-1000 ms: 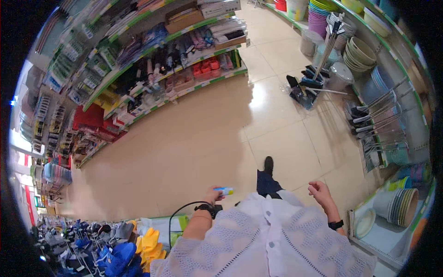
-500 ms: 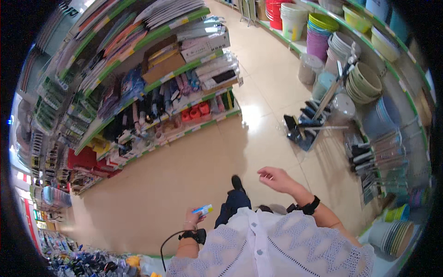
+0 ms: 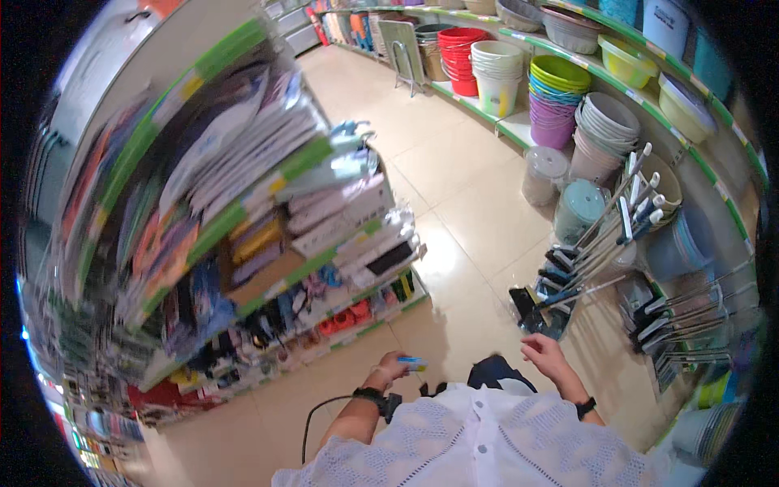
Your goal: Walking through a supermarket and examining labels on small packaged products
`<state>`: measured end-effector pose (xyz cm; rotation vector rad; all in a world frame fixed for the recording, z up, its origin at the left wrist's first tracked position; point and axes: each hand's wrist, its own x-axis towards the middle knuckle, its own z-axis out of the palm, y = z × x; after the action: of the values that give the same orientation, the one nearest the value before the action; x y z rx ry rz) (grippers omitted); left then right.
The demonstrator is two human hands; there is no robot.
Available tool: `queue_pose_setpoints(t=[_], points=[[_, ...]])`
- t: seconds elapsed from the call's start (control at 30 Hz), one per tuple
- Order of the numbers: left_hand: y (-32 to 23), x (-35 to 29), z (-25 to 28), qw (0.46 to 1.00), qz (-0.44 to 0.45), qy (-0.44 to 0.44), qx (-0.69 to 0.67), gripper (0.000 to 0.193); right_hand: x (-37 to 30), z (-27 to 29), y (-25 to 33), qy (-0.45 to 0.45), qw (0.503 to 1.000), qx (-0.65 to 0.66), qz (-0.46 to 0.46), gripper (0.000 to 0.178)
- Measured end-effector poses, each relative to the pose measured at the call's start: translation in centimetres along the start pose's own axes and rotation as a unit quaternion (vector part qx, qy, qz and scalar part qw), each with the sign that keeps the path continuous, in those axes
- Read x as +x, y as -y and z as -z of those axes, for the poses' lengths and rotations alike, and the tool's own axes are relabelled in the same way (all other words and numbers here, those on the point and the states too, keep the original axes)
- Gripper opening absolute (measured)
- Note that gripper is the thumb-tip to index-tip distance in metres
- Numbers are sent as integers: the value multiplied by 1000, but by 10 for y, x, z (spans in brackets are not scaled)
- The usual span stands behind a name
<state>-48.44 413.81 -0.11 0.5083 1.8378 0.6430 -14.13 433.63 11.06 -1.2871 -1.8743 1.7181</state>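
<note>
My left hand [image 3: 393,367], low in the middle of the view, is closed on a small flat blue packet with a bit of yellow [image 3: 415,364]. What is inside the packet I cannot make out. To the right, my right hand [image 3: 544,355] holds nothing and hangs in the air, its fingers loosely bent and apart. Beyond that hand, nearest to it, a cluster of long-handled brushes or dustpans [image 3: 560,280] stands on the floor. Dark bands circle both wrists, and a black cable runs from the left one.
On the left rises a shelf unit with green edges [image 3: 300,166], loaded with flat packages. Along the right, shelves hold stacked red buckets [image 3: 461,61], white buckets [image 3: 497,77], purple buckets [image 3: 552,114] and basins [image 3: 629,61]. Pale floor tiles [image 3: 454,203] run between. A folding frame [image 3: 403,57] leans far off.
The view has swung and moved forward along the aisle; the left shelves now look larger and blurred. My left hand, still with the packet, and my right hand have both shifted rightward in view.
</note>
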Motion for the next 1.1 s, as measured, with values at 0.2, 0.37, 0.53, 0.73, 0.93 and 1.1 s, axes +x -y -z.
queue_pose_setpoints(t=[0.2,0.37,0.53,0.73,0.93,1.1], points=[[-152,166,-12,991,-44,42,119,30,96,74,20,-46,988,101,-109,28],[-262,236,-23,982,-72,68,161,31,203,129,74,-108,983,144,-23,23],[-364,291,-7,979,-45,58,192,32,289,167,63,-73,985,150,-44,23],[-422,394,28,922,-24,94,374,32,372,214,82,-118,970,199,-74,22],[-514,521,60,932,-15,82,354,41,530,243,90,-169,949,240,-111,20],[-621,575,94,943,-90,98,305,32,638,256,147,-105,970,196,-101,22]])
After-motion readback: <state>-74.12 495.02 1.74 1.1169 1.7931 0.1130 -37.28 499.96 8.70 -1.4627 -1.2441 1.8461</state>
